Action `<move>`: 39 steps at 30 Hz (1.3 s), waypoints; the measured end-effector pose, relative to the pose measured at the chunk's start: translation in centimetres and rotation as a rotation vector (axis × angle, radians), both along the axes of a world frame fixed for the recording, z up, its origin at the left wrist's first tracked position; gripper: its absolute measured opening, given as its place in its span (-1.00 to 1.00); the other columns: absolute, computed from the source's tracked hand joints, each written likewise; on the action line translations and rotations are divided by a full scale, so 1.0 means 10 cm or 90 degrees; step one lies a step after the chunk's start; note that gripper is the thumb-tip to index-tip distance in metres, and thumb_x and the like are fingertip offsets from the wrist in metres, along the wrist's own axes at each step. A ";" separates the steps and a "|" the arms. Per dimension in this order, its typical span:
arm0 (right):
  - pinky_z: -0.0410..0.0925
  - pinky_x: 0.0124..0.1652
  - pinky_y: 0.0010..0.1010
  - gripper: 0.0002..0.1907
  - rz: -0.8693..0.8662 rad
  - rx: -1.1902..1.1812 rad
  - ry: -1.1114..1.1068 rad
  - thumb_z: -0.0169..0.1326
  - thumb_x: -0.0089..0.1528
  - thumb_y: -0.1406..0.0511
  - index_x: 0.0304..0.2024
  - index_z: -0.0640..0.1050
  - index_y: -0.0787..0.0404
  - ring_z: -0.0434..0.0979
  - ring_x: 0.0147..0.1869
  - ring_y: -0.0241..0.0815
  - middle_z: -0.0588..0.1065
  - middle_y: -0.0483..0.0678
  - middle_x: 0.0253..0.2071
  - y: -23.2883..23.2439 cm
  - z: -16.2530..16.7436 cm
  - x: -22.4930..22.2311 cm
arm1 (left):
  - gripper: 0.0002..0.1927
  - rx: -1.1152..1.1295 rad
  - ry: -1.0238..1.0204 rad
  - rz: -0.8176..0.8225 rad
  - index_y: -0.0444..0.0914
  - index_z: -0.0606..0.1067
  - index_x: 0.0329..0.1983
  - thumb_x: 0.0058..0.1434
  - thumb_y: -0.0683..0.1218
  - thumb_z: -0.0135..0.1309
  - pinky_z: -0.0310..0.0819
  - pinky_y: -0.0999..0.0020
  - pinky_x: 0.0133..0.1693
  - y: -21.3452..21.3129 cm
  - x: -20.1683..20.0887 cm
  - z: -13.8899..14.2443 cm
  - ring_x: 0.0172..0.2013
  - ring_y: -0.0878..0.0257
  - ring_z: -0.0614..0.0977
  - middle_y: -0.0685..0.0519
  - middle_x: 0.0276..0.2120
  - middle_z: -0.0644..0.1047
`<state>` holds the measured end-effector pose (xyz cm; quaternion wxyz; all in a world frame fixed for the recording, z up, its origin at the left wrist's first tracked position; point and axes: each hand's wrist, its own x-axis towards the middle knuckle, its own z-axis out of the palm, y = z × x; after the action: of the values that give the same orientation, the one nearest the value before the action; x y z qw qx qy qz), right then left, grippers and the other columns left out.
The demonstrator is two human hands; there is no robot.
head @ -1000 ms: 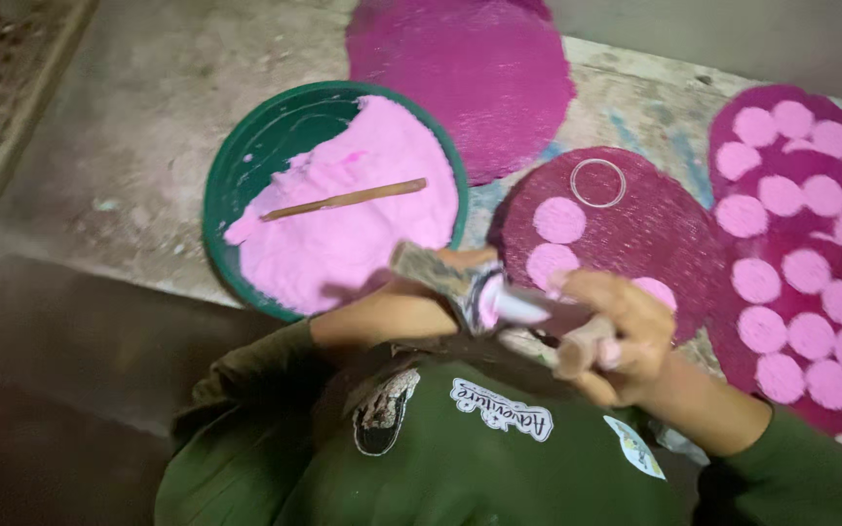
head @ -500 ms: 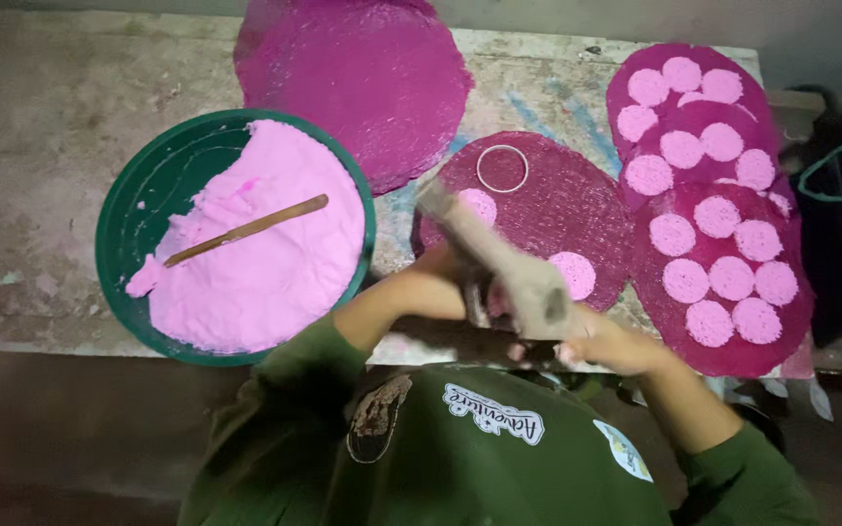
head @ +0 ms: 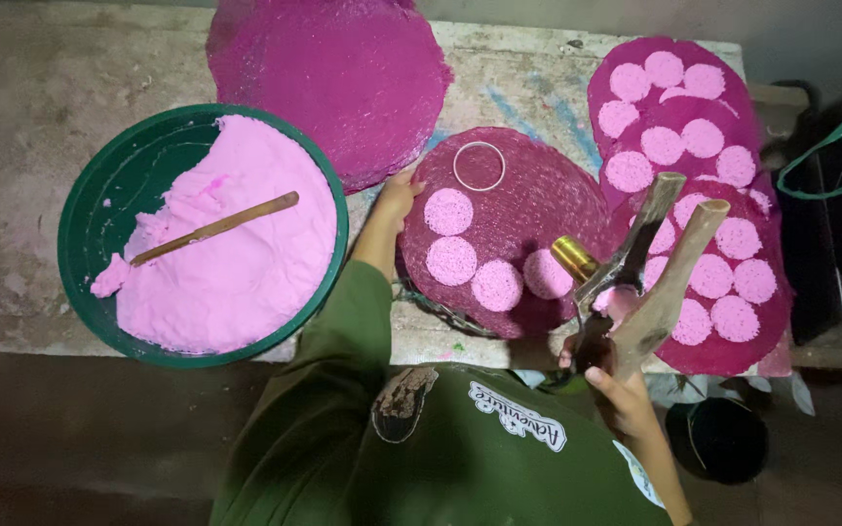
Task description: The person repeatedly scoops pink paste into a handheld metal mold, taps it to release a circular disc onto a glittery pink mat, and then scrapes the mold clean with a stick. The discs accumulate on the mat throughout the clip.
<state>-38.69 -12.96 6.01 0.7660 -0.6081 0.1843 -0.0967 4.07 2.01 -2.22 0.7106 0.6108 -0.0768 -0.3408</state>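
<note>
My right hand (head: 618, 388) is shut on a wooden press tool (head: 653, 275), two wooden handles with a brass cylinder (head: 574, 257) at the end, held up over the right side of the bench. My left hand (head: 397, 200) reaches forward and grips the left rim of the middle magenta round mat (head: 548, 195). That mat carries several pink discs (head: 452, 259) and a thin metal ring (head: 478, 166). My green sleeves and shirt fill the bottom of the view.
A green basin (head: 99, 209) at the left holds pink paste and a wooden stick (head: 214, 228). A bare magenta mat (head: 333, 78) lies at the back. Stacked mats (head: 733, 195) with several pink discs sit at the right. A dark bucket (head: 718, 440) stands below.
Both hands were together on the tool near my chest. Now my left hand has gone out to the middle mat's rim, and my right hand alone holds the tool, further right.
</note>
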 end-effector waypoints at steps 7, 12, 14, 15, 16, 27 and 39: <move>0.37 0.12 -0.15 -0.35 0.034 0.006 -0.002 0.15 0.17 0.15 0.18 0.34 0.42 0.52 0.09 0.00 0.49 0.16 0.00 0.03 -0.02 0.21 | -0.36 -0.048 0.037 0.234 -0.28 0.13 0.46 0.34 -0.26 0.04 0.23 0.28 0.27 0.63 -1.24 -0.31 0.28 0.21 0.41 0.01 0.34 0.37; 0.40 0.10 -0.09 -0.35 0.072 0.018 -0.069 0.14 0.23 0.15 0.23 0.30 0.41 0.52 0.07 0.03 0.48 0.18 -0.02 0.08 0.04 0.51 | -0.35 -0.022 -0.024 0.140 -0.35 0.19 0.45 0.29 -0.26 0.05 0.29 0.23 0.24 0.95 -1.48 -0.45 0.21 0.12 0.47 -0.10 0.26 0.45; 0.40 0.09 -0.08 -0.34 0.073 0.017 -0.059 0.14 0.23 0.15 0.24 0.29 0.40 0.53 0.06 0.04 0.48 0.18 -0.02 0.11 0.06 0.57 | -0.33 0.011 -0.086 0.112 -0.34 0.18 0.45 0.27 -0.28 0.06 0.26 0.22 0.29 0.97 -1.54 -0.42 0.25 0.11 0.46 -0.10 0.29 0.44; 0.40 0.09 -0.07 -0.35 0.073 0.011 -0.052 0.14 0.23 0.16 0.24 0.29 0.41 0.53 0.07 0.05 0.47 0.19 -0.02 0.12 0.07 0.59 | -0.33 0.008 -0.063 0.106 -0.34 0.17 0.46 0.29 -0.26 0.07 0.24 0.20 0.31 0.97 -1.59 -0.39 0.27 0.09 0.45 -0.11 0.30 0.43; 0.40 0.09 -0.06 -0.36 0.074 0.006 -0.044 0.14 0.24 0.17 0.23 0.30 0.42 0.53 0.07 0.06 0.47 0.19 -0.02 0.14 0.08 0.60 | -0.33 0.006 -0.040 0.101 -0.33 0.16 0.47 0.31 -0.24 0.07 0.23 0.17 0.32 0.99 -1.64 -0.34 0.29 0.06 0.44 -0.12 0.31 0.42; 0.39 0.14 -0.07 -0.42 0.047 0.044 -0.084 0.13 0.26 0.21 0.22 0.29 0.39 0.49 0.10 0.03 0.45 0.18 0.00 0.31 0.25 0.54 | -0.89 0.405 -0.752 -0.042 -0.05 0.62 -0.20 0.21 -0.03 0.26 -0.12 -0.25 0.35 1.17 -1.77 0.42 0.33 -0.01 0.29 0.08 0.24 0.41; 0.40 0.08 -0.13 -0.37 0.103 -0.030 0.001 0.06 0.29 0.14 0.28 0.28 0.37 0.51 0.05 -0.03 0.47 0.12 -0.01 0.19 0.12 0.42 | -0.45 0.385 -0.764 -0.061 -0.05 0.40 0.27 0.25 0.10 0.23 -0.18 -0.27 0.39 0.99 -1.82 0.24 0.37 -0.01 0.29 -0.01 0.39 0.28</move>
<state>-34.53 -11.06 7.17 0.7566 -0.6391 0.1328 -0.0381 -14.11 11.88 0.15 0.3263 0.8624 -0.3864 0.0204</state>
